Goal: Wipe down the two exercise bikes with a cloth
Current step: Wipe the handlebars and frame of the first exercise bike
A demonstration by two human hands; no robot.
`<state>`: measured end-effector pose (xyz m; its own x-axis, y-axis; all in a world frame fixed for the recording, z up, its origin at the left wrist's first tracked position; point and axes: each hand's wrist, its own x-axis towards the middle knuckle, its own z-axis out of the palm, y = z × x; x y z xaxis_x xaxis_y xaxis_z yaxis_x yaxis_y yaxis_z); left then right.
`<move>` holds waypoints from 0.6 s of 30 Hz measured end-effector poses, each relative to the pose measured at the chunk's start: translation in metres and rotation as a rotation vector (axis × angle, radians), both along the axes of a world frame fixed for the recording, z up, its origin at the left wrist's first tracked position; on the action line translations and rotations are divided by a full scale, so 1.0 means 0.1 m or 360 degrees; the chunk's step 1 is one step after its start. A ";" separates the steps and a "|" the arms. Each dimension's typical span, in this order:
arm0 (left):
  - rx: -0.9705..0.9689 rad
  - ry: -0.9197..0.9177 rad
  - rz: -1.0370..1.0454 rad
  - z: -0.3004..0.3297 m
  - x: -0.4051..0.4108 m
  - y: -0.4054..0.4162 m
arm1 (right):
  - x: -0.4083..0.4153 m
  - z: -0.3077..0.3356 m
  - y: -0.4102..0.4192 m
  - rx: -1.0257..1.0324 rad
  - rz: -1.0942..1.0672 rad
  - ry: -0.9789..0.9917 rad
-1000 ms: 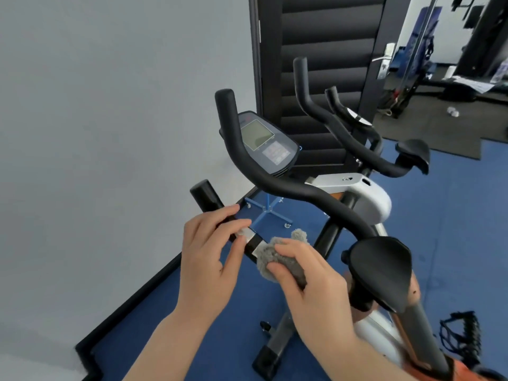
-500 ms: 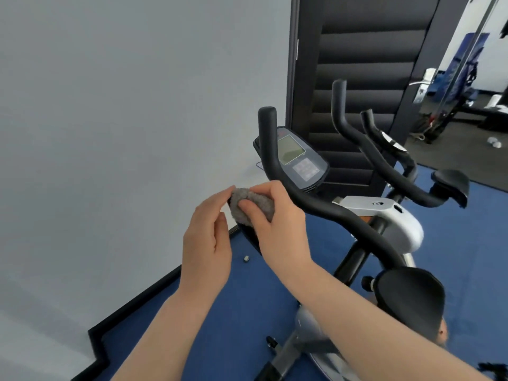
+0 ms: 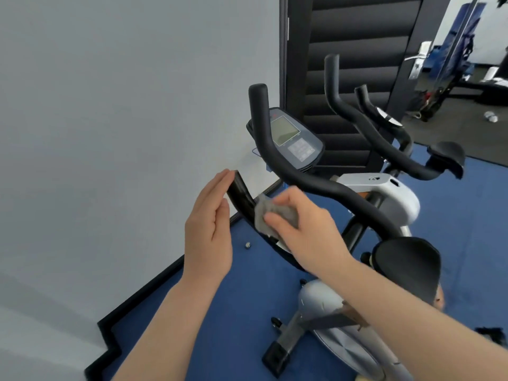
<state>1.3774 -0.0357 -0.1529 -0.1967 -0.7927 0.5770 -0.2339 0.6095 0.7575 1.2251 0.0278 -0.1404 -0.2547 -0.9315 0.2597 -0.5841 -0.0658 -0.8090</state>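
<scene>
The right hand [image 3: 302,232] curls its fingers over the grey cloth [image 3: 270,215], pressing it onto the near exercise bike's [image 3: 357,204] left handlebar [image 3: 240,195]. The left hand [image 3: 210,229], fingers straight and together, rests flat against the bar's end, holding nothing.

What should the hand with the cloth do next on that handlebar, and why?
Probably slide the grey cloth up the left handlebar grip toward its tip. The right hand presses the cloth around the grip's lower part, while the left hand steadies the bare tip with straight fingers.
</scene>
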 end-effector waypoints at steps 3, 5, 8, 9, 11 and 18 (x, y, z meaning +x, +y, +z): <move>0.0027 0.0040 0.0008 0.01 -0.01 0.00 | 0.16 0.16 -0.37 -0.0085 0.0181 -0.0345; 0.0038 0.0053 0.0007 0.01 -0.01 0.01 | 0.22 0.16 -0.47 -0.0111 0.0247 -0.0487; 0.0039 0.0048 0.0018 -0.01 -0.02 0.01 | 0.15 0.07 -0.42 0.0009 0.0221 -0.0419; 0.0037 0.0044 0.0024 -0.01 -0.03 0.01 | 0.12 0.06 -0.39 0.0064 0.0206 -0.0330; 0.0041 0.0025 0.0026 0.00 -0.02 0.01 | 0.10 0.06 -0.31 0.0151 0.0151 -0.0139; 0.0043 -0.0034 0.0005 -0.03 0.02 -0.01 | 0.16 -0.18 0.29 0.0099 -0.0144 0.0563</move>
